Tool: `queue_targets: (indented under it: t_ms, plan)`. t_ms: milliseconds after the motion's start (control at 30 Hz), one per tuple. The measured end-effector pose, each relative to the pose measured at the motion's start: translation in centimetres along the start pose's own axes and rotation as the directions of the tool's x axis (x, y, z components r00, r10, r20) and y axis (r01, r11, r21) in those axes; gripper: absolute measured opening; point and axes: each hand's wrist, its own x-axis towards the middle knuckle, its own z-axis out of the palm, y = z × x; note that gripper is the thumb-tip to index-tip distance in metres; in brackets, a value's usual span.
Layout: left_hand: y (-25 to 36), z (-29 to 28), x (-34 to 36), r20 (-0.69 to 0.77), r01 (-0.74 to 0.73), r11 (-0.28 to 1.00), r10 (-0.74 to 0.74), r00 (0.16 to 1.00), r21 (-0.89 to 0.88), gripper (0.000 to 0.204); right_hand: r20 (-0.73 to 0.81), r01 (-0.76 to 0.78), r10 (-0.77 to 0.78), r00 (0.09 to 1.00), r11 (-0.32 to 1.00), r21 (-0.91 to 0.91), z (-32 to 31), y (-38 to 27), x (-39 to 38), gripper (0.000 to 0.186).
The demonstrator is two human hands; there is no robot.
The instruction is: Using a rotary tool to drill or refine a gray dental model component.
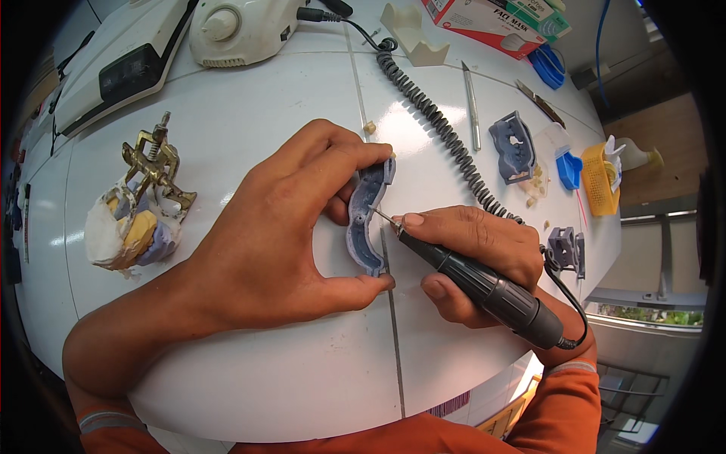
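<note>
Over the white desk (pixel 302 378), the person's left hand (pixel 276 219) pinches a curved blue-grey moulded piece (pixel 358 231) at 2 ends; the right hand (pixel 491 238), gripping a black ribbed rotary handpiece (pixel 491 291), should press lightly

Between the left hand (pixel 283 208) and the near edge, the counter (pixel 318 386) leaves room to pass. A coiled black cord (pixel 433 113) bars the way from the middle to the far right corner; a brass articulator (pixel 141 162) obstructs passage toward the left edge.
</note>
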Motion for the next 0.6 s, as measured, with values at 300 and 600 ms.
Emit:
queue_targets:
  t_ms: [300,600]
  plan:
    - [0.0,0.09,0.02,0.001,0.009,1.0,-0.009,1.0,-0.008,0.089,0.01,0.032,-0.032,0.999,0.999,-0.025,-0.06,0.01,0.07,0.045]
    - [0.02,0.0,-0.02,-0.005,0.003,1.0,-0.003,1.0,-0.001,0.089,0.009,0.008,-0.008,1.0,1.0,-0.016,-0.14,0.05,0.06,0.043]
